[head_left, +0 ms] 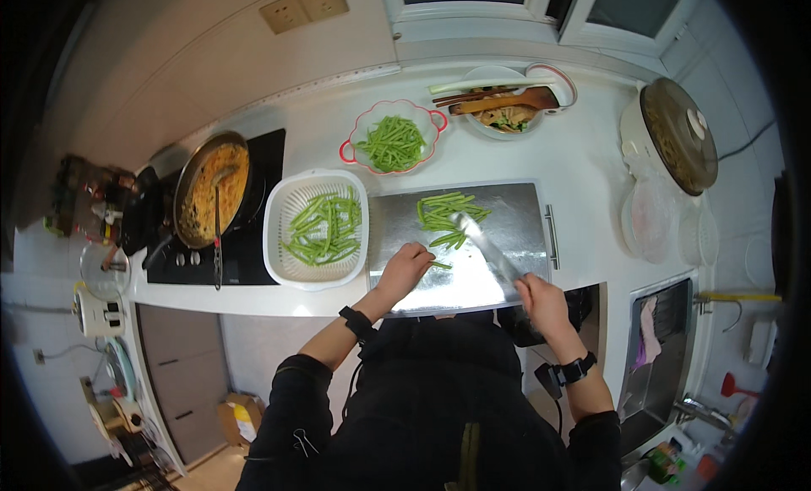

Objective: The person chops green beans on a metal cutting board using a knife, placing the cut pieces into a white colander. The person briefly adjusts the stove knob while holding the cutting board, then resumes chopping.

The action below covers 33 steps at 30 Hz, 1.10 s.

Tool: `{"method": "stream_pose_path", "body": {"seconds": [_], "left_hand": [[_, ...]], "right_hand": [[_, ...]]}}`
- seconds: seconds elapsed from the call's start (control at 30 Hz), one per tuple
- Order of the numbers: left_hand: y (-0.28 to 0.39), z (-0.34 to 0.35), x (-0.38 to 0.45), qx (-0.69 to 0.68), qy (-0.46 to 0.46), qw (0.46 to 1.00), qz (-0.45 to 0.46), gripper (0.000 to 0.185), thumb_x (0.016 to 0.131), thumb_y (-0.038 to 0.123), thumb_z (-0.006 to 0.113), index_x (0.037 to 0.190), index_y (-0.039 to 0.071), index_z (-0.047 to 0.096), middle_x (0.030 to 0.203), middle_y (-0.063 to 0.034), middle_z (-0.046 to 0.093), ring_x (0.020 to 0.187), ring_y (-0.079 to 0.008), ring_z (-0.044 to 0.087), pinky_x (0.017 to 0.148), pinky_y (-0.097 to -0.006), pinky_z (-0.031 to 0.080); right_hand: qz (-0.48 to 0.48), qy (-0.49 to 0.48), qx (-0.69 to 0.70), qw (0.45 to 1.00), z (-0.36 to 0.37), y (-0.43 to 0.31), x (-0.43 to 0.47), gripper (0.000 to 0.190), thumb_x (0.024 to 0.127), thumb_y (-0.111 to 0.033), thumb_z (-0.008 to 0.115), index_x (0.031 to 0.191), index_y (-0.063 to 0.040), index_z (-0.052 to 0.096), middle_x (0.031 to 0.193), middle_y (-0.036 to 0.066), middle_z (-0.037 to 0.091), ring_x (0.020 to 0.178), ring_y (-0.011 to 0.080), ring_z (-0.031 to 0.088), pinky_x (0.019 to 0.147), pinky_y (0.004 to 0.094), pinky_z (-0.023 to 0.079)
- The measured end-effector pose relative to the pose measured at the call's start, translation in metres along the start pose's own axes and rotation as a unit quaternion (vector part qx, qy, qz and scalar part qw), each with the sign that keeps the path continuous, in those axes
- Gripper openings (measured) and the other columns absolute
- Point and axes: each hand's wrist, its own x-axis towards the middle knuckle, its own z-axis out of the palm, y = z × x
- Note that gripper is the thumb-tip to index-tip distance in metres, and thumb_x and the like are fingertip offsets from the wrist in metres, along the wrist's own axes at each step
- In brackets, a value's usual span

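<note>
A metal cutting board lies on the counter before me. My left hand pinches one end of a green bean low over the board. In my right hand is the handle of a kitchen knife, its blade slanting up and left. The blade's tip rests at or over a heap of cut green beans; whether it touches them I cannot tell. Left of the board, a white colander basket holds longer beans. Behind it, a red-rimmed scalloped bowl contains more beans.
A frying pan of food with a ladle sits on the black cooktop. A wooden spatula lies across a bowl of food at the back. To the right are a lidded pot and a sink.
</note>
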Motion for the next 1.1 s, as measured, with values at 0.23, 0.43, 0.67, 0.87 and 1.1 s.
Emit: {"method": "stream_pose_path", "body": {"seconds": [0.23,0.43,0.67,0.87,1.1], "left_hand": [[-0.003,0.001,-0.013,-0.016,0.013,0.999,-0.026,0.008,0.083,0.008,0.065,0.087,0.003,0.061,0.092,-0.0131,0.059,0.088,-0.0336,0.057,0.077,-0.0399,0.049],[-0.007,0.003,-0.016,0.011,0.045,0.999,-0.013,0.007,0.082,0.005,0.064,0.089,0.003,0.063,0.092,-0.0123,0.06,0.086,-0.0332,0.058,0.075,-0.0399,0.049],[-0.012,-0.001,-0.016,0.072,0.021,0.997,0.023,0.017,0.077,0.006,0.061,0.094,0.005,0.064,0.094,-0.0085,0.06,0.089,-0.0282,0.058,0.078,-0.0363,0.05],[-0.011,-0.003,-0.016,0.099,0.022,0.994,0.046,0.021,0.075,0.005,0.059,0.096,0.005,0.065,0.093,-0.0074,0.06,0.087,-0.0258,0.058,0.076,-0.0347,0.05],[-0.01,-0.001,-0.017,0.1,0.044,0.993,0.045,0.024,0.071,0.0,0.063,0.094,0.008,0.067,0.086,-0.0068,0.06,0.082,-0.0262,0.06,0.071,-0.0356,0.051]], "right_hand": [[-0.065,-0.093,-0.045,0.993,0.016,-0.019,-0.001,0.025,0.096,-0.031,0.054,0.09,-0.007,0.054,0.076,0.015,0.064,0.065,0.0376,0.063,0.056,0.0462,0.05],[-0.059,-0.12,-0.056,0.989,0.021,-0.019,0.005,0.024,0.097,-0.03,0.053,0.09,-0.006,0.055,0.072,0.015,0.064,0.062,0.0374,0.062,0.056,0.0465,0.05],[-0.076,-0.124,-0.063,0.987,0.023,-0.018,0.011,0.024,0.096,-0.029,0.054,0.09,-0.006,0.055,0.07,0.014,0.064,0.062,0.0363,0.063,0.055,0.0456,0.05],[-0.114,-0.127,-0.103,0.98,0.022,-0.018,0.018,0.023,0.096,-0.029,0.053,0.092,-0.007,0.055,0.067,0.014,0.063,0.06,0.0345,0.063,0.053,0.0444,0.051],[-0.128,-0.2,-0.147,0.96,0.019,-0.024,0.035,0.023,0.096,-0.029,0.054,0.094,-0.006,0.054,0.068,0.014,0.063,0.06,0.0336,0.064,0.054,0.0434,0.052]]}}
